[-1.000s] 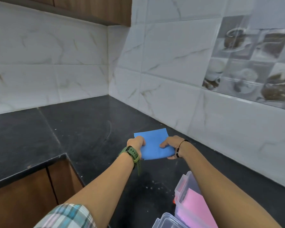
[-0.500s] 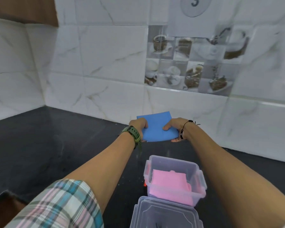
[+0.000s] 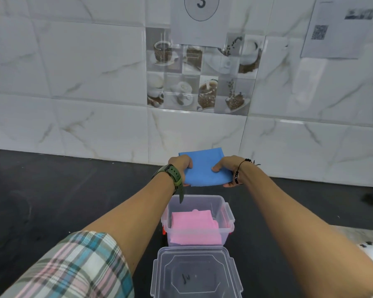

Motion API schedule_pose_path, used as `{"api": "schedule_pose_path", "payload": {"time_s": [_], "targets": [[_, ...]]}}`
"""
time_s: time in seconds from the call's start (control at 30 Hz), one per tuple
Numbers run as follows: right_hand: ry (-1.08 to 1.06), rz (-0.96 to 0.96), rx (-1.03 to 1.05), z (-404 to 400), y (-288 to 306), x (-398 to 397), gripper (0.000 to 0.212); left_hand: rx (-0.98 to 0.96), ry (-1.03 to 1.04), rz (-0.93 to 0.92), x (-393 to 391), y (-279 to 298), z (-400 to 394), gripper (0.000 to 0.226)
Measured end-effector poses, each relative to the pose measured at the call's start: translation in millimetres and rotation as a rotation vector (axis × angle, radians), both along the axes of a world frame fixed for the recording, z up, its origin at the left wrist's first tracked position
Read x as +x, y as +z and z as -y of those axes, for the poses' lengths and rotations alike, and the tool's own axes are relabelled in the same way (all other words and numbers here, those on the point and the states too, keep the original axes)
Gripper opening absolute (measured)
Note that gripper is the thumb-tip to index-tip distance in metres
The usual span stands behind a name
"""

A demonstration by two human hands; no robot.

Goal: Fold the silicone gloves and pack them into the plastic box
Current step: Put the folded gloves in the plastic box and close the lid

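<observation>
Since a moment ago the view has swung right, so the plastic box now lies fully in sight below both hands instead of clipped at the frame's bottom edge. At left the dark counter runs bare to the tiled wall. Next, the left hand curls its fingers over the left edge of the folded blue glove, held above the box's far rim. On the glove's right edge the right hand pinches likewise. A folded pink glove lies inside the box; the clear lid rests just beside its near wall.
</observation>
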State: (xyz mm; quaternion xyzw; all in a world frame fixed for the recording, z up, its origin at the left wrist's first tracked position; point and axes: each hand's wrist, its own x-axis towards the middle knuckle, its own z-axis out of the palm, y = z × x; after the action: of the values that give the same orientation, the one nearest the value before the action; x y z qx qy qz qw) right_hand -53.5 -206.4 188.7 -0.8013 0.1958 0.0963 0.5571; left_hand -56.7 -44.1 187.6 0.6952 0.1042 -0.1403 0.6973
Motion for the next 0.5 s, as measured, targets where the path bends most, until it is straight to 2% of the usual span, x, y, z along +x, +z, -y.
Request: {"api": "schedule_pose_path", "payload": {"time_s": [0.23, 0.37, 0.5], "targets": [[0.045, -0.106, -0.064, -16.3, -48.3, -22.0, 0.042, 0.065, -0.031, -0.11, -9.8, -49.5, -10.9, 0.04], [0.111, -0.175, -0.154, -26.2, -71.4, -31.8, 0.039, 0.077, -0.035, -0.186, -16.8, -80.8, -20.0, 0.02], [0.127, -0.16, -0.161, -29.5, -90.0, -35.4, 0.043, 0.125, -0.077, -0.18, -17.3, -91.3, -20.4, 0.028]]}}
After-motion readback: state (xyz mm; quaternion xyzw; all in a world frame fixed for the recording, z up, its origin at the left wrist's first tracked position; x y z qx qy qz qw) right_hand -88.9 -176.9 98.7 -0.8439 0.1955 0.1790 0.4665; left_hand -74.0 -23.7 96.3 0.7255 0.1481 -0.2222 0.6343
